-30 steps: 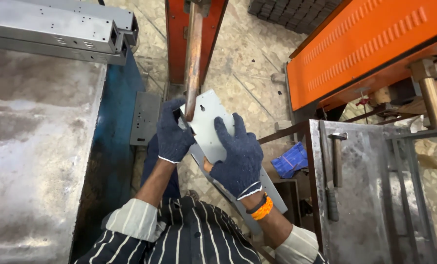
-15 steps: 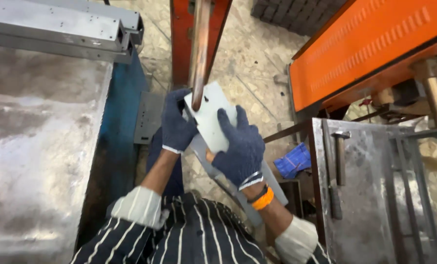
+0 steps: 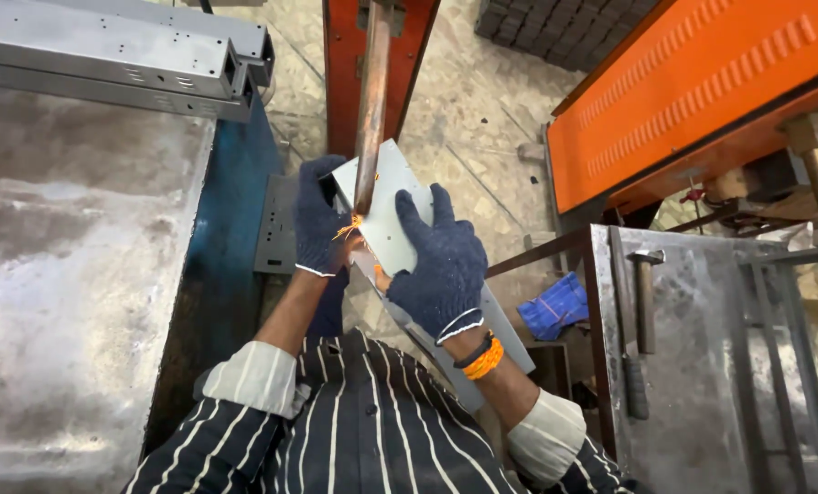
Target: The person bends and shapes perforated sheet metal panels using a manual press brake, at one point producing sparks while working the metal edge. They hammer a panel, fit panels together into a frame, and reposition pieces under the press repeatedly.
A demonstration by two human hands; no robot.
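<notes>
One steel table (image 3: 70,302) beside me, two grey metal channels (image 3: 107,55) on it, one bent sheet-metal piece (image 3: 395,215) under one copper rod (image 3: 372,110), sparks there, my gloved left hand (image 3: 320,224) and right hand (image 3: 438,265) each clasping it, one hammer (image 3: 642,302) on the bench.

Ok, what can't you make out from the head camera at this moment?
- Where the copper rod meets the metal sheet: sparks and the left hand cover it.
- The sheet's lower end: hidden behind the right hand and forearm.
- The rod's top: cut off by the upper frame edge.
- Each grip under the sheet: fingers hidden by the sheet itself.
- The hammer handle's far end: blends into the metal table.
</notes>
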